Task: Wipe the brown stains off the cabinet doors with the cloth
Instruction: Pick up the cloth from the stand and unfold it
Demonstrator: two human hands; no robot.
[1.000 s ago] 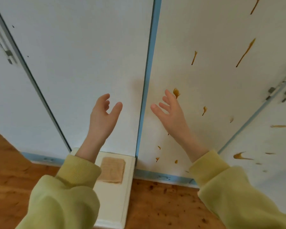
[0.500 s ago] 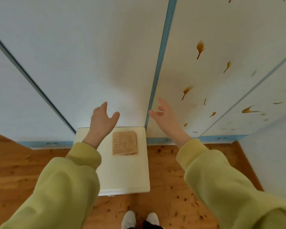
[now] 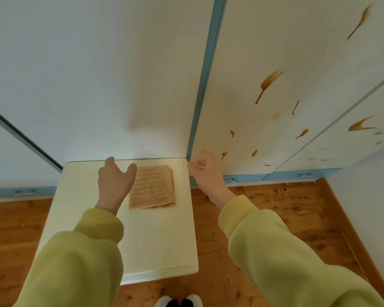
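Observation:
A folded tan cloth (image 3: 152, 188) lies flat on a cream stool top (image 3: 162, 240) pushed against the white cabinet doors. My left hand (image 3: 114, 183) hovers just left of the cloth, fingers spread and relaxed, holding nothing. My right hand (image 3: 206, 172) is off the stool's right edge, open, in front of the right door (image 3: 275, 52). Brown stains (image 3: 268, 83) streak and dot that right door, and more brown stains (image 3: 360, 125) mark the door beyond it.
The left cabinet door (image 3: 98, 74) is unmarked, with blue trim (image 3: 205, 85) between doors. A blue plinth (image 3: 275, 175) runs along the base. Wooden floor (image 3: 275, 207) surrounds the stool, and my white shoes (image 3: 177, 301) show at the bottom edge.
My view has tilted down, bringing the whole stool into sight. Both hands have dropped from in front of the doors towards the stool top, the left ending beside the cloth.

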